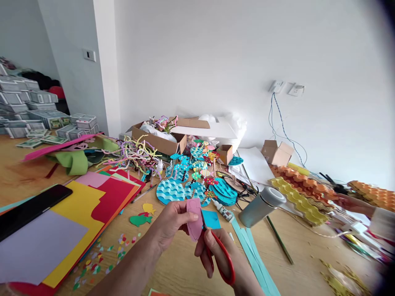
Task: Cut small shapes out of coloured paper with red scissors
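Nearest the camera, the right hand is curled closed around the red loops of a pair of scissors, blades pointing away at the right edge of a piece of pink paper; cannot tell how far apart the blades stand. Left hand clamped on the same paper, thumb flat on its face, which bears drawn outlines. Paper is held up over the wooden table, with a blue square just to its right and a green fish cutout left of the left hand.
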Demonstrator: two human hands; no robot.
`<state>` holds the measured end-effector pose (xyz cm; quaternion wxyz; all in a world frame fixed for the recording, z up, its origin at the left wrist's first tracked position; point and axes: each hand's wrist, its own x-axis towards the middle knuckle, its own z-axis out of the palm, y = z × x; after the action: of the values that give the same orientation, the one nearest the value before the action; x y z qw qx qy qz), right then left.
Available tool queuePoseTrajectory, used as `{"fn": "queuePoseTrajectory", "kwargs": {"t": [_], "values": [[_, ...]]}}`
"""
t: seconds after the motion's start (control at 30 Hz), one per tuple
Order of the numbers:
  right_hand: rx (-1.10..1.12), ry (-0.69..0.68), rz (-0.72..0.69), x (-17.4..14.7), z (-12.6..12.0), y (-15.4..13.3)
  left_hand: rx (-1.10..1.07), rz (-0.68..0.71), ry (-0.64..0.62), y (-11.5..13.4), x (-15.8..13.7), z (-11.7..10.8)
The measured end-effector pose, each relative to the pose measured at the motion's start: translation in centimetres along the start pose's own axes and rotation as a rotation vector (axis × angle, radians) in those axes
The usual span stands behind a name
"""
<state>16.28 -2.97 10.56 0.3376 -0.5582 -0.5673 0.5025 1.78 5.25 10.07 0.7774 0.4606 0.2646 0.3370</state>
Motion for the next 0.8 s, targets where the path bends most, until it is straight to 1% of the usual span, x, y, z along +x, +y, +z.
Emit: {"fn": "queuePoseTrajectory", "kwargs": {"t": [0.23,0.37,0.67,0.8], "values": [[0.022,0.0,-0.03,-0.04,0.03,0.15,-0.066,-0.049,-0.037,0.08,-0.09,0.08],[-0.012,-0.01,-0.017,0.03,-0.07,0.11,-0.037,-0.032,-0.058,-0.02,-0.09,0.03],[-0.043,0.01,0.043,-0.07,-0.17,-0.08,0.024,-0.019,-0.032,0.07,-0.23,0.08],[-0.039,-0.01,0.035,-0.04,-0.31,-0.23,0.062,0.003,-0.021,0.17,-0.24,0.12]]}}
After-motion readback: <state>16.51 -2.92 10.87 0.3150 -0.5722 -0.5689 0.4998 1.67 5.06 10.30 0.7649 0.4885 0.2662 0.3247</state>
